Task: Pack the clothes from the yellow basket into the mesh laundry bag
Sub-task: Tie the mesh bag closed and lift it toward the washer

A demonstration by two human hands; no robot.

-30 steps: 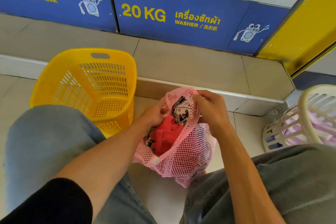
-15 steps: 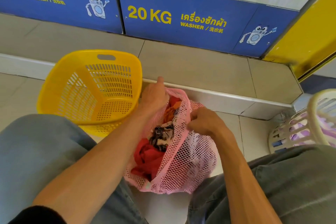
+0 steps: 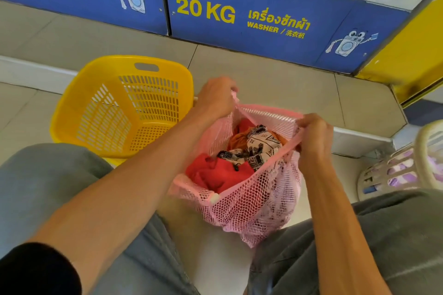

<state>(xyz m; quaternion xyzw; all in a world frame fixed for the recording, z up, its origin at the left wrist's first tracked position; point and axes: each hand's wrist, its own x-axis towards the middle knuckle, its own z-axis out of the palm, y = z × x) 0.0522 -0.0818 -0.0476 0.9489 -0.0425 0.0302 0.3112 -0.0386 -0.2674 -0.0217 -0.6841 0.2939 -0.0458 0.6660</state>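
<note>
The pink mesh laundry bag (image 3: 251,201) hangs between my knees with its mouth pulled wide. Inside lie a red garment (image 3: 215,172), a black-and-white patterned cloth (image 3: 256,148) and something orange (image 3: 237,140). My left hand (image 3: 215,97) grips the far left part of the bag's rim. My right hand (image 3: 312,134) pinches the rim on the right side. The yellow basket (image 3: 72,108) stands to the left on the tiled floor, tilted toward me, and no clothes show inside it.
A blue washer panel (image 3: 239,14) marked 20 KG runs along the back above a tiled step (image 3: 263,79). A white slatted basket (image 3: 395,170) with purple items sits at the right edge. My grey-trousered legs (image 3: 43,187) flank the bag.
My left hand left the clothes inside the bag and rose to its far rim. Both hands have pulled the rim apart, so the mouth now gapes wider.
</note>
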